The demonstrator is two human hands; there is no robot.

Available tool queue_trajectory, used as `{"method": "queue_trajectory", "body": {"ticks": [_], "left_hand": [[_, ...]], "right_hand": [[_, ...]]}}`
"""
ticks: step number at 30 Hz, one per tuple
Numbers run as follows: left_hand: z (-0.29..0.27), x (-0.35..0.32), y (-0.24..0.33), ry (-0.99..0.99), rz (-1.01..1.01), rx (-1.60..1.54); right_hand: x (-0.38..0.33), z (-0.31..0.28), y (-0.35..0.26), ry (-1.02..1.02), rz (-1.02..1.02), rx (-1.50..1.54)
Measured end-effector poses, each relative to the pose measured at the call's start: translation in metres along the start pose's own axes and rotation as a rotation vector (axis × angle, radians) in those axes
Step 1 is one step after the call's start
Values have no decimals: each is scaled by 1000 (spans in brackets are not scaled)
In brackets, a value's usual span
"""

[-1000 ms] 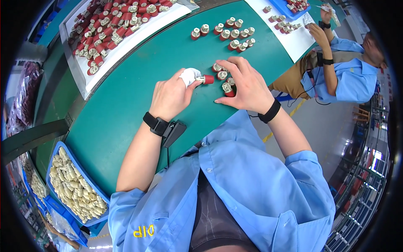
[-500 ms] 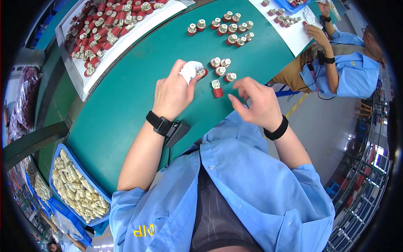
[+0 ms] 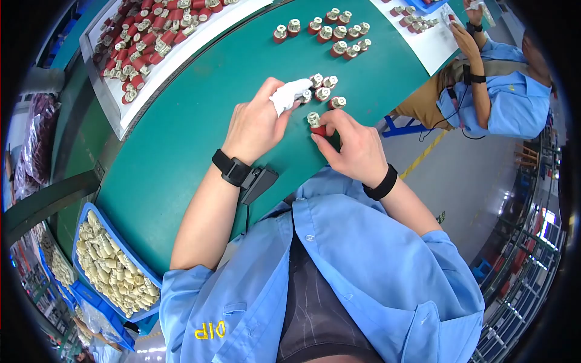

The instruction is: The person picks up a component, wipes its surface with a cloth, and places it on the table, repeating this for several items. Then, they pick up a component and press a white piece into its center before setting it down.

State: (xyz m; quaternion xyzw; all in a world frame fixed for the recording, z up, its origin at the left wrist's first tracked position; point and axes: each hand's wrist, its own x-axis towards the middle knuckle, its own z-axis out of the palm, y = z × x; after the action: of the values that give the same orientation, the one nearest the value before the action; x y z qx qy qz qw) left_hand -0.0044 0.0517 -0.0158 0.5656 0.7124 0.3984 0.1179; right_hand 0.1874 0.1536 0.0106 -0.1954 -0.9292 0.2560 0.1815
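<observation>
My left hand (image 3: 255, 124) is closed on a crumpled white cloth (image 3: 292, 95). At the cloth's tip is a small part (image 3: 305, 95) with a pale metallic top, touching or nearly touching the cloth; I cannot tell whether the fingers still grip it. Beside it stands a loose cluster of similar red-based cylindrical parts (image 3: 322, 94), tops up. My right hand (image 3: 357, 148) pinches the red base of another such part (image 3: 313, 120) between thumb and fingers, close to the table surface. Its metallic top leans slightly away from me.
More upright parts (image 3: 324, 33) stand farther back on the green table (image 3: 181, 157). A white-lined tray (image 3: 124, 115) heaped with such parts lies at the far left. A blue bin (image 3: 115, 227) of cream pieces sits near left. A co-worker (image 3: 505, 100) handles parts at the right.
My right hand has come down and left and taken hold of the near part. My left hand has moved right, bringing its cloth and part to the cluster.
</observation>
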Motion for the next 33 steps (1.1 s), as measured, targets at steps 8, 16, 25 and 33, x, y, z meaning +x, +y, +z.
{"method": "queue_trajectory", "body": {"ticks": [8, 16, 25, 33], "left_hand": [[-4, -2, -4, 80, -39, -89], [5, -8, -16, 232, 73, -339], [-22, -17, -11, 303, -234, -868], [-42, -28, 13, 538, 52, -621]], "right_hand": [[-14, 2, 3, 48, -44, 15], [-23, -1, -1, 112, -63, 215], [19, -41, -47, 160, -46, 608], [38, -45, -42, 162, -304, 622]]}}
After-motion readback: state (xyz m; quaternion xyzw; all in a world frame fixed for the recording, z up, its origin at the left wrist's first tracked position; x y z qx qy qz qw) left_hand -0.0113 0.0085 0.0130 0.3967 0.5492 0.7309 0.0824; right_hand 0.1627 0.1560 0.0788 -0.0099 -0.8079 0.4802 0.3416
